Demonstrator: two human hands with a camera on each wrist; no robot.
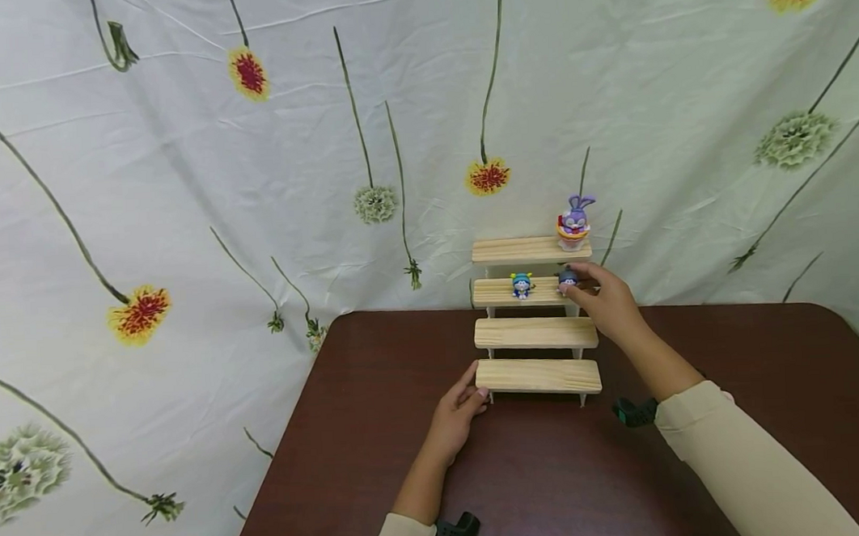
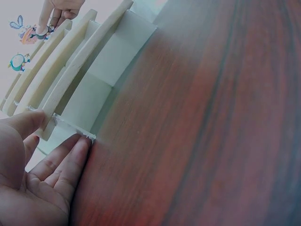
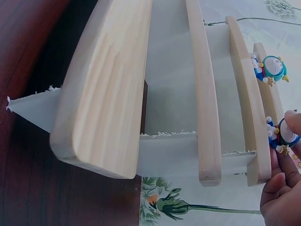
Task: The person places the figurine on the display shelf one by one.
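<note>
A four-step wooden display stand [image 1: 537,376] rises toward the back, its pale steps held up by white side panels. At the left end of its lowest step, my left hand [image 1: 453,416] holds the stand, thumb on the board and fingers against the white panel [image 2: 75,126]. My right hand [image 1: 609,303] pinches a small blue-and-white figurine [image 3: 288,134] with a dark cap between thumb and fingers, at the right end of the second step from the top. Left of it on that step stands a similar figurine [image 1: 521,286] with a teal cap and yellow tips.
A purple rabbit figurine [image 1: 574,224] in a red-and-yellow cup sits at the right end of the top step. Beneath the stand is a dark reddish-brown table [image 1: 351,434]. A white cloth [image 1: 306,145] printed with flowers hangs close behind.
</note>
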